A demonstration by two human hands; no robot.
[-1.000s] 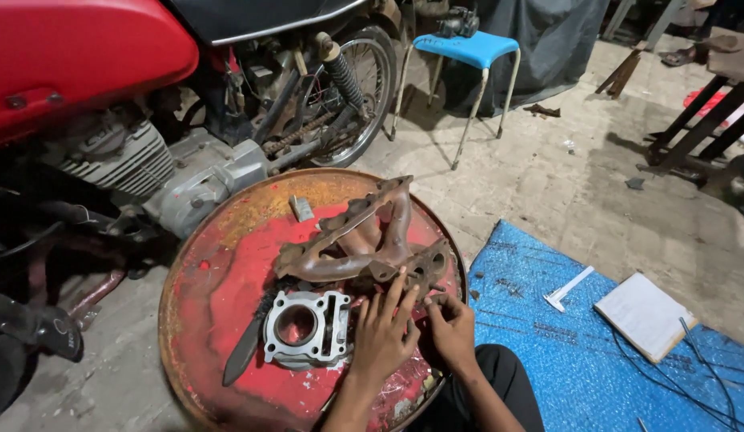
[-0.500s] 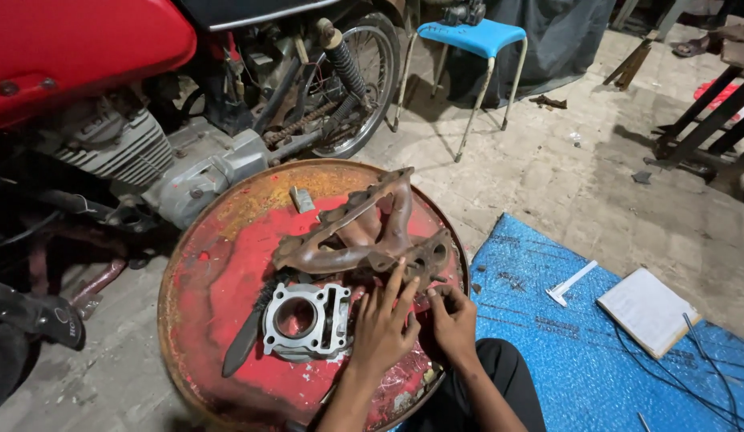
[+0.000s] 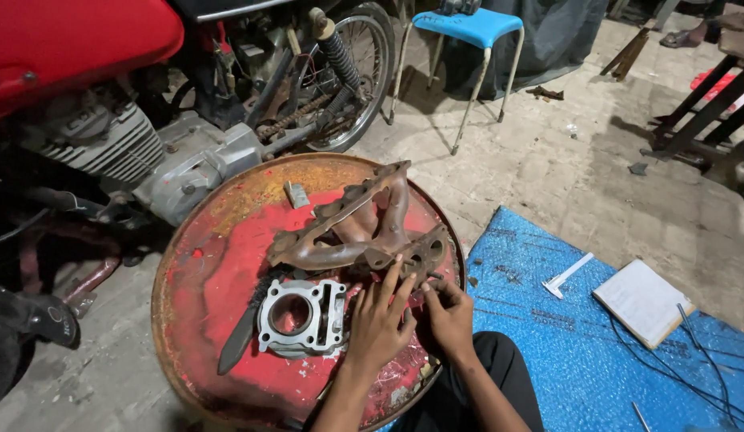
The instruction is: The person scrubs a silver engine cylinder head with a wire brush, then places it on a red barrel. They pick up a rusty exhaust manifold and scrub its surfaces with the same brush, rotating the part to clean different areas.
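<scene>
A rusty exhaust manifold point(image 3: 352, 228) lies on top of a round red drum lid point(image 3: 220, 264). My left hand point(image 3: 380, 316) rests flat against the manifold's near flange, fingers spread over it. My right hand point(image 3: 445, 314) is beside it, fingertips pinched on a small part at the flange's right end; the part is too small to identify. A silver engine cylinder block point(image 3: 301, 318) lies just left of my left hand. A dark flat file or blade point(image 3: 245, 328) lies left of the block.
A red motorcycle point(image 3: 108, 104) stands behind the drum, its rear wheel point(image 3: 352, 80) close to a blue stool point(image 3: 468, 28). A blue mat point(image 3: 580, 352) at right carries a white notebook point(image 3: 644, 300), a small white tool point(image 3: 568, 274) and thin cables. Dark furniture legs point(image 3: 700, 104) stand at far right.
Both hands stay at the manifold's near flange with only small finger shifts. The camera has tilted slightly, moving the scene a little.
</scene>
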